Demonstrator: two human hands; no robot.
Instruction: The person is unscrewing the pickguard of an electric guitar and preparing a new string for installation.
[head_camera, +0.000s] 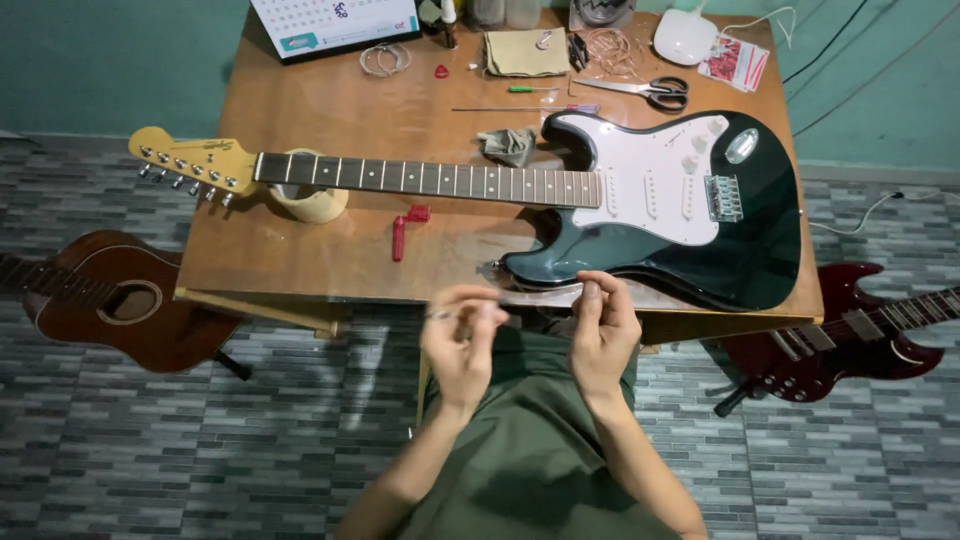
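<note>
Both hands (530, 335) pinched a thin wire, hardly visible, just below the glossy black guitar (680, 205) on the wooden bench (330, 255).

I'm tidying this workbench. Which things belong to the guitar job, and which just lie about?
In hand: left hand and right hand pinching something thin, too small to tell; black guitar; red winder.
Lying about: scissors, calendar, brown guitar, red guitar.

We have one view only, from the head camera, looking steeply down and forward over our hands near the bottom onto the table (300, 260), taking in the floor (150, 450) around it.
</note>
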